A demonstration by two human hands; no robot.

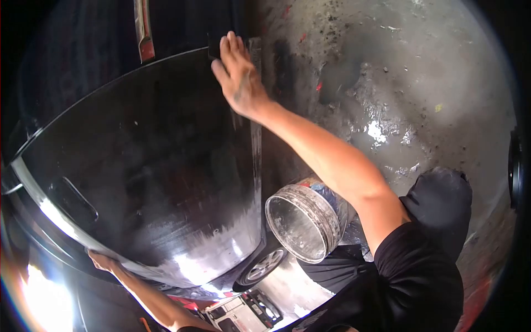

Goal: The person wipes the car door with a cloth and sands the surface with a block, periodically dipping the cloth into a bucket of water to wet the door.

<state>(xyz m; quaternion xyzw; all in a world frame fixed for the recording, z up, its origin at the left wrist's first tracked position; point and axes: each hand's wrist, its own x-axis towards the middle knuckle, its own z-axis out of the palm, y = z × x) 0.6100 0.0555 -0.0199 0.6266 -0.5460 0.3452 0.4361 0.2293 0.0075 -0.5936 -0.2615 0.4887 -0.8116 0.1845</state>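
Observation:
A dark car door (160, 149) with a recessed handle (81, 199) fills the left half of the head view, its lower part glossy and streaked with whitish grey. My right hand (239, 77) reaches to the door's upper right corner, back of the hand up and fingers stretched out. Beside its thumb and fingertips lies a small dark patch with straight edges; I cannot tell whether the hand presses on it. Down at the lower left, my left hand (102, 260) is at the door's pale curved edge, with its fingers bent around that edge.
A pail (301, 221) with a whitish, crusted rim stands tilted in view beside my right arm. Below the door show a car wheel (264, 266) and a white vehicle (240, 312). The grey floor (442, 88) is wet and shiny. A bright lamp (47, 299) glares at lower left.

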